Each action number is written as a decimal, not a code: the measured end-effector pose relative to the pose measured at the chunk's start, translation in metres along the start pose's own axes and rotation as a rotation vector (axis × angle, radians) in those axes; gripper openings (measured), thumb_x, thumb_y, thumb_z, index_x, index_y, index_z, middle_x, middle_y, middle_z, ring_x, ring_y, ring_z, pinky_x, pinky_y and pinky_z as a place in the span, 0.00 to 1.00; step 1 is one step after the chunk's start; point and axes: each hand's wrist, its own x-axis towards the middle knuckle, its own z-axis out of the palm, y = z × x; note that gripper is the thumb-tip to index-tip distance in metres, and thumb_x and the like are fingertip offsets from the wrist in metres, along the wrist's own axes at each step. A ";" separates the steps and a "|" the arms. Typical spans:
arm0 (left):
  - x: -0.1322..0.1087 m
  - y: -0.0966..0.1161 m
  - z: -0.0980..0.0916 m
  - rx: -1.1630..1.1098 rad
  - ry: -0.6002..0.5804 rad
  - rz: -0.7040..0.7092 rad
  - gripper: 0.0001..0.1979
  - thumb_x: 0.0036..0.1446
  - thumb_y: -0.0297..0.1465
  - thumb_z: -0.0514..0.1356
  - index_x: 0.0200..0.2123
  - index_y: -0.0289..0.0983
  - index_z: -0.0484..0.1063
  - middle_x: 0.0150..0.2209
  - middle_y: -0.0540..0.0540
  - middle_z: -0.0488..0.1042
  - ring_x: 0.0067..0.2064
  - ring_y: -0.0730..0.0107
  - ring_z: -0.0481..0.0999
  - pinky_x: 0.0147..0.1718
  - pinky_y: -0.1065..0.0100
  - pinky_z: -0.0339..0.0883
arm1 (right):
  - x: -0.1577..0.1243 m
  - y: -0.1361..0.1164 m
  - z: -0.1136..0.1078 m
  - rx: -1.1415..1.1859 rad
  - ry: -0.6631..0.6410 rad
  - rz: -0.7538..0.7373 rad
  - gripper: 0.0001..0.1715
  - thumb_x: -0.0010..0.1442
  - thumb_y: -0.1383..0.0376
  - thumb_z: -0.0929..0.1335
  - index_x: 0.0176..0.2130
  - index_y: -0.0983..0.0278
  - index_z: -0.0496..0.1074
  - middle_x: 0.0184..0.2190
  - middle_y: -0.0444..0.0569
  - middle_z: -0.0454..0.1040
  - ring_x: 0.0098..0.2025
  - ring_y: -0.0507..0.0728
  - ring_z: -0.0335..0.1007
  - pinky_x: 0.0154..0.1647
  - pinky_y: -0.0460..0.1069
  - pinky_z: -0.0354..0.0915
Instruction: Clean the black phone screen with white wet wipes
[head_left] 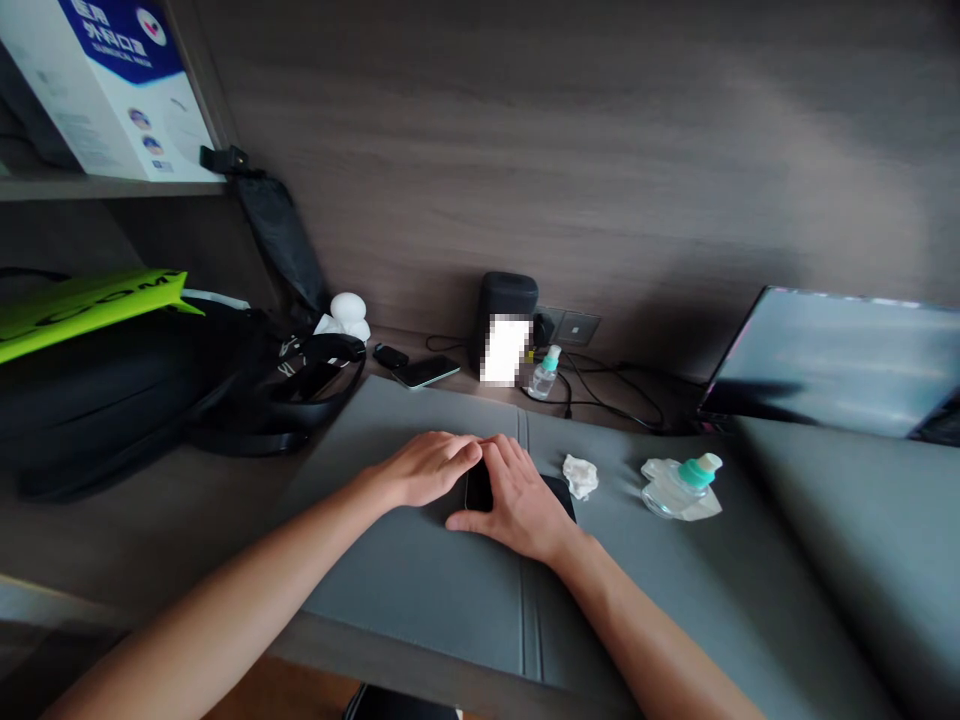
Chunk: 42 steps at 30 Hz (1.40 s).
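A dark, flat, phone-like slab (pixel 561 492) lies on the grey desk mat (pixel 405 590), mostly covered by my right hand (pixel 517 500). That hand rests palm down across it, fingers stretched toward the far edge and thumb spread out to the left. My left hand (pixel 431 470) is at the slab's left end, fingers extended and its fingertips meeting those of the right hand. Whether the left fingers touch the slab is hidden. A crumpled white tissue (pixel 580 477) sits just right of the slab. Farther right, a clear spray bottle with a teal collar (pixel 675 490) stands on white paper.
A laptop (pixel 832 360) is at the right. Along the wall are a black speaker-like object (pixel 508 292), a small spray bottle (pixel 543 374), cables (pixel 600 400) and another phone (pixel 426 372). A black bag (pixel 120 410) occupies the left, below a shelf with a mask box (pixel 127 100).
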 end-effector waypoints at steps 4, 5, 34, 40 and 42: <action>0.001 -0.001 0.001 0.026 -0.015 0.005 0.44 0.60 0.59 0.23 0.35 0.38 0.70 0.32 0.44 0.76 0.35 0.61 0.74 0.33 0.65 0.61 | 0.000 -0.001 0.002 -0.020 0.001 0.000 0.37 0.52 0.39 0.70 0.47 0.63 0.67 0.41 0.54 0.68 0.44 0.64 0.67 0.47 0.62 0.68; 0.001 -0.001 0.001 0.028 -0.017 0.008 0.44 0.60 0.59 0.23 0.35 0.38 0.70 0.32 0.44 0.76 0.34 0.61 0.74 0.33 0.65 0.61 | 0.000 -0.002 0.002 -0.013 0.000 0.001 0.37 0.52 0.39 0.70 0.47 0.63 0.67 0.41 0.54 0.68 0.44 0.64 0.67 0.47 0.62 0.68; 0.005 0.001 0.000 -0.042 0.241 0.158 0.36 0.52 0.45 0.67 0.62 0.45 0.59 0.51 0.43 0.72 0.53 0.53 0.70 0.53 0.51 0.65 | -0.002 0.022 -0.041 1.027 0.504 0.146 0.34 0.50 0.47 0.76 0.51 0.52 0.65 0.51 0.49 0.69 0.60 0.63 0.64 0.64 0.61 0.59; 0.012 -0.018 -0.003 0.180 0.184 -0.043 0.37 0.50 0.50 0.66 0.59 0.40 0.64 0.55 0.40 0.70 0.56 0.49 0.68 0.54 0.52 0.64 | -0.012 0.050 -0.039 0.462 0.344 0.227 0.33 0.55 0.47 0.73 0.55 0.56 0.64 0.54 0.54 0.66 0.60 0.66 0.62 0.63 0.65 0.57; 0.016 -0.024 -0.012 0.272 0.130 -0.104 0.44 0.47 0.55 0.66 0.61 0.38 0.62 0.61 0.35 0.65 0.61 0.44 0.64 0.57 0.51 0.60 | -0.017 0.053 -0.040 0.249 0.273 0.255 0.35 0.56 0.48 0.72 0.58 0.57 0.63 0.56 0.56 0.64 0.60 0.67 0.60 0.62 0.66 0.58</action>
